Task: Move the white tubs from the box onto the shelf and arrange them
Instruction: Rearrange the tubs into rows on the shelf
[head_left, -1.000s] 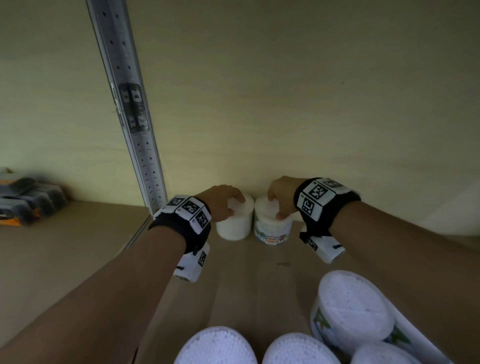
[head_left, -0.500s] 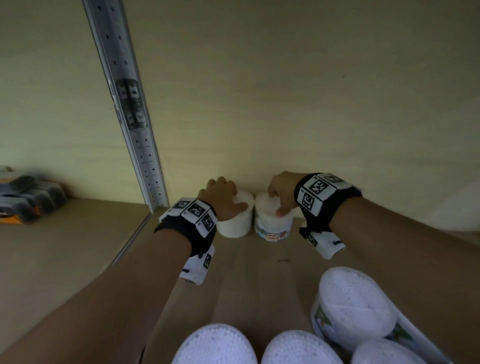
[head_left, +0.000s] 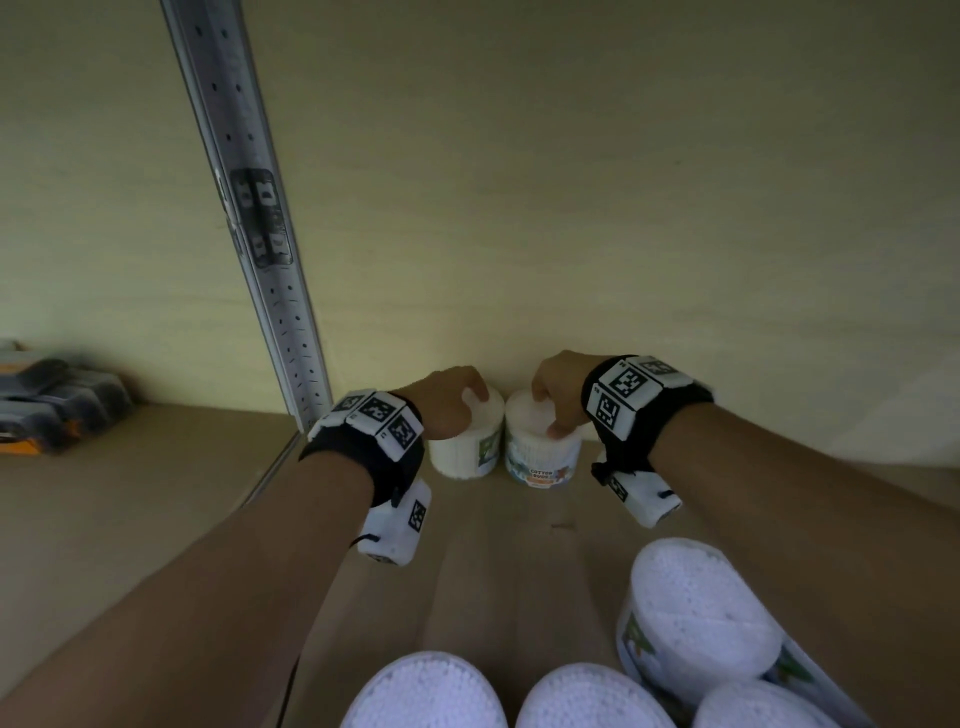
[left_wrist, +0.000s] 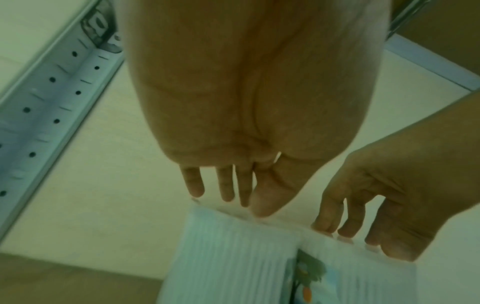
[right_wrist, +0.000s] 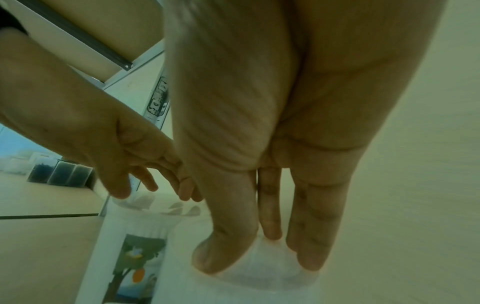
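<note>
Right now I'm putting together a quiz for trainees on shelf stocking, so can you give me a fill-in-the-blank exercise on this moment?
1. Each hand rests on the top of a white ____.
2. The left hand is on the left tub; the tub under the right hand carries a label reading "____ buds".
3. The two tubs stand ____ against the shelf's back wall.
4. The perforated metal upright lies to the ____ of both tubs.

Missing words: tub; cotton; side by side; left

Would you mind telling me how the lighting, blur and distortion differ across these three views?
Head view: dim, sharp, with wide-angle bending of the shelf upright. Left wrist view: green cast, the left tub streaked by blur. Right wrist view: same cast, soft focus on the right hand and right tub.
</note>
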